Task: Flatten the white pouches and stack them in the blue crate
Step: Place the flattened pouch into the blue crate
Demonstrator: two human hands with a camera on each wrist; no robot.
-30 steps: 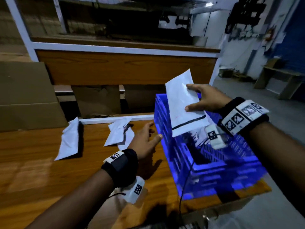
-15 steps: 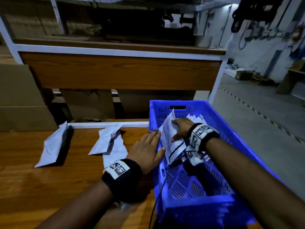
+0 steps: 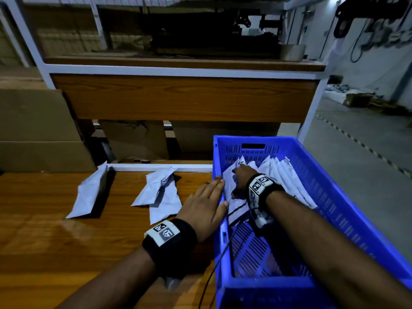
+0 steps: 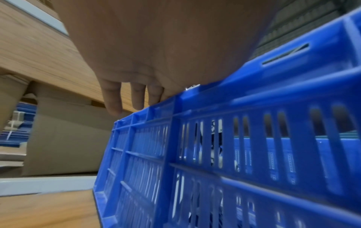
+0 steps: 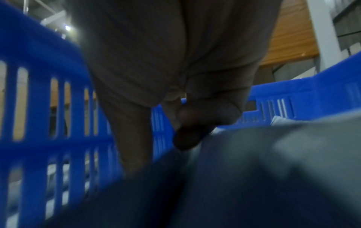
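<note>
The blue crate point(image 3: 347, 219) stands on the right end of the wooden table point(image 3: 55, 241). Several white pouches point(image 3: 287, 181) lean in a row against its far wall. My right hand point(image 3: 239, 181) is down inside the crate and grips another white pouch point(image 3: 233, 208) by its upper edge, holding it against the front of that row. In the right wrist view the thumb point(image 5: 187, 138) presses on the grey-looking pouch point(image 5: 273, 162). My left hand point(image 3: 219, 192) lies flat on the crate's left rim, fingers point(image 4: 136, 98) straight, holding nothing.
Three crumpled white pouches lie on the table left of the crate: one point(image 3: 89, 195) far left, two overlapping point(image 3: 162, 197) beside my left hand. A wooden shelf unit point(image 3: 178, 97) and cardboard boxes point(image 3: 38, 130) stand behind. A black cable point(image 3: 214, 270) runs down past the crate's near left corner.
My right hand brought the pouch from above the crate down inside it, against the leaning row. My left hand moved from the table onto the crate's left rim.
</note>
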